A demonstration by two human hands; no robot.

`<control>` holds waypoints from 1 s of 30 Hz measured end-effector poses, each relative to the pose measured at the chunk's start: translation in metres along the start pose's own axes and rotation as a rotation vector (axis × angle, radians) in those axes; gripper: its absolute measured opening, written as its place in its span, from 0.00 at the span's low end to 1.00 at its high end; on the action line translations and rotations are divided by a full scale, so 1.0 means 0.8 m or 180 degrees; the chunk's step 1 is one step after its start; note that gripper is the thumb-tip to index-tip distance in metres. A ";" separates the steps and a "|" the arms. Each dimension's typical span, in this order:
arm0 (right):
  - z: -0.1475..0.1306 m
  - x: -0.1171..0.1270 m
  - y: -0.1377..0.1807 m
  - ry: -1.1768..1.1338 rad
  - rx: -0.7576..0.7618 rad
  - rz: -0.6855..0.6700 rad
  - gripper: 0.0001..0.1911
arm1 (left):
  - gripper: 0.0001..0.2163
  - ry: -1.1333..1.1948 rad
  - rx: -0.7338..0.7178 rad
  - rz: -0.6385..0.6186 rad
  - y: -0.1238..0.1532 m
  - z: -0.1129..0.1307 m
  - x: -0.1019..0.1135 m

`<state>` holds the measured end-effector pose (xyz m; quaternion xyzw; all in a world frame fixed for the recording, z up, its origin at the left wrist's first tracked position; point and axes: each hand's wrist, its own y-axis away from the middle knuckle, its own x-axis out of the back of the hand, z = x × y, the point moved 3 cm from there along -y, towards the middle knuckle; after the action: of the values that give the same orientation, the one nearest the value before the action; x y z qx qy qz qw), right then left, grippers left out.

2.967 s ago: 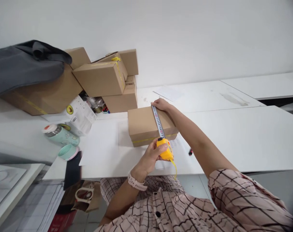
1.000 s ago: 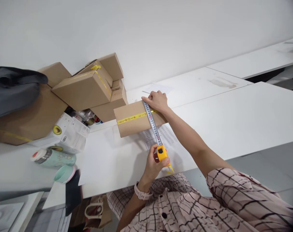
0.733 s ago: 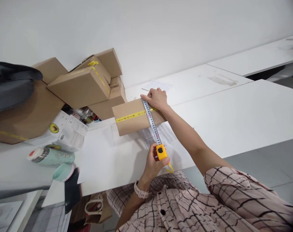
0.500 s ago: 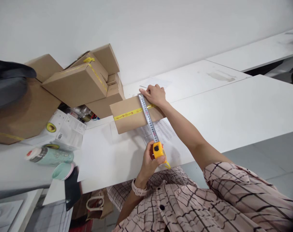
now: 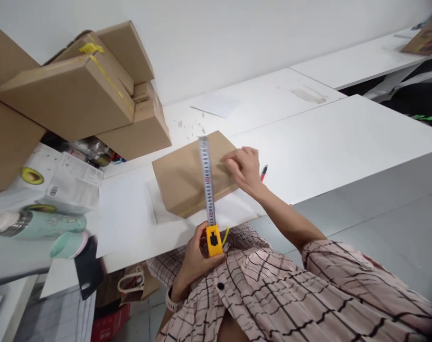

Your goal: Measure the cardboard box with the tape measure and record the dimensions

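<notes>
A small brown cardboard box (image 5: 182, 178) lies flat on the white table (image 5: 326, 137). My left hand (image 5: 196, 259) grips a yellow tape measure (image 5: 214, 240) near the table's front edge. Its steel blade (image 5: 205, 175) sticks out over the box with its far tip free. My right hand (image 5: 244, 168) rests on the box's right side, fingers curled against the cardboard; it is blurred. A red and black pen (image 5: 263, 172) lies on the table just right of that hand.
A pile of larger cardboard boxes (image 5: 77, 90) stands at the back left. A white carton (image 5: 59, 183), a mint flask (image 5: 38, 224) with its cup (image 5: 67, 243) and a black phone (image 5: 88, 268) are at the left. A paper sheet (image 5: 216, 105) lies behind.
My right hand let go of the blade's tip and moved down to the box's right side. The box now lies flatter, turned, nearer me. The camera moved closer.
</notes>
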<state>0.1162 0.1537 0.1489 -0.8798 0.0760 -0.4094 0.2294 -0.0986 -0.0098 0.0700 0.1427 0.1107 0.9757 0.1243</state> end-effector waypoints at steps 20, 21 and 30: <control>-0.008 0.017 0.156 -0.2406 0.0492 0.0342 0.12 | 0.45 -0.1574 -0.1229 0.0062 0.002 0.066 -0.018; -0.006 0.010 0.167 -0.2289 0.0541 0.0320 0.14 | 0.43 -0.1630 -0.1501 0.0182 0.006 0.079 -0.012; 0.048 -0.075 0.194 0.0014 0.0979 -0.0865 0.20 | 0.22 -0.2814 -0.2698 0.2042 -0.052 0.156 0.061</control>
<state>0.1142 0.0486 0.0142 -0.8356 -0.1063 -0.4452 0.3036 -0.0971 0.0656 0.1884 0.4919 -0.3890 0.7735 -0.0920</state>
